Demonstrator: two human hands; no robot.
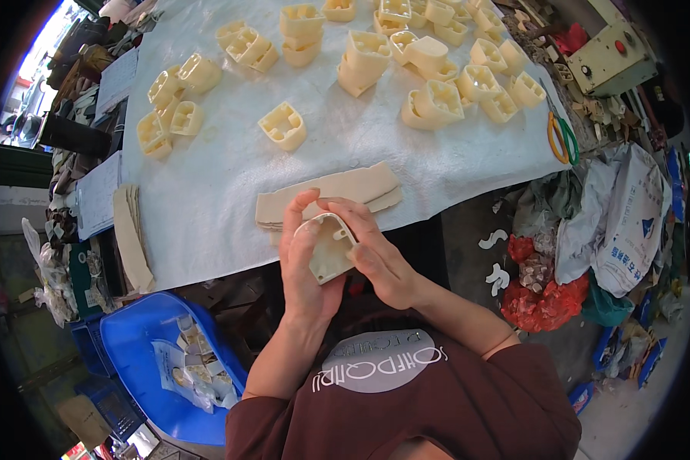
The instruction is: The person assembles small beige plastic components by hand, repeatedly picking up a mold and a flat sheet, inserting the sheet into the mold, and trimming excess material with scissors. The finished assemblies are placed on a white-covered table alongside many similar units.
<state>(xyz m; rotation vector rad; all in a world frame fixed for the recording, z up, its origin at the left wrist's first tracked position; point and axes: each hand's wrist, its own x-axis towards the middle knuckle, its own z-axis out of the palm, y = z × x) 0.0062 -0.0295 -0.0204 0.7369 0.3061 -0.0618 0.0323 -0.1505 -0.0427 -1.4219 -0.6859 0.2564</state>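
Cream-coloured, hard and smooth like moulded plastic, a hollow shell sits between two bare hands at the near edge of the table, its open side tilted up so I can see the thin rim, the rounded end and the small raised lugs within. The left hand cups one wall, a digit lying over the rim; the right hand closes from the other side, fingers bent around the curved end, so the grip is snug from both sides. Wrinkled, faintly shiny white sheeting covers the table, and just beyond the hands lie flat, layered beige strips with uneven edges; a similar curved stack lies along the table's left edge. Near the middle of the table one matching shell stands alone, while across its far half more of these chunky pieces cluster, some piled on one another. Scissors with orange and green loops rest at the table's right edge. Left of and below the table stands a smooth blue tub; to its lower right, crinkled red bags slump beside a white sack.
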